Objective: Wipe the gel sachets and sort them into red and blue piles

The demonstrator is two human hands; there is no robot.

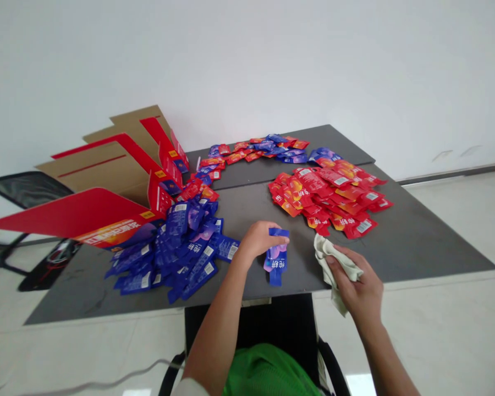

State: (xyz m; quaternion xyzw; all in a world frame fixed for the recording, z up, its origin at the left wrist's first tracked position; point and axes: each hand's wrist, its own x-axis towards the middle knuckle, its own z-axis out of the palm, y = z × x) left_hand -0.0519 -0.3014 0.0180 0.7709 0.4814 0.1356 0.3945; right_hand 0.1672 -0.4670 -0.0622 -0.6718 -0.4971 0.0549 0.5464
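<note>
My left hand [259, 238] pinches the top of a blue sachet [276, 257] that hangs down over the near edge of the grey table [416, 236]. My right hand [357, 286] is closed around a crumpled pale cloth [329, 258] just to the right of the sachet. To the left of my left hand, a heap of blue sachets [181, 247] is spread over the table. A pile of red sachets [334, 198] lies beyond my right hand.
An open red and brown cardboard box [107, 187] lies on its side at the table's left, sachets spilling from it. A curved row of mixed red and blue sachets [251, 149] runs along the far side. A black chair [28, 190] stands at left.
</note>
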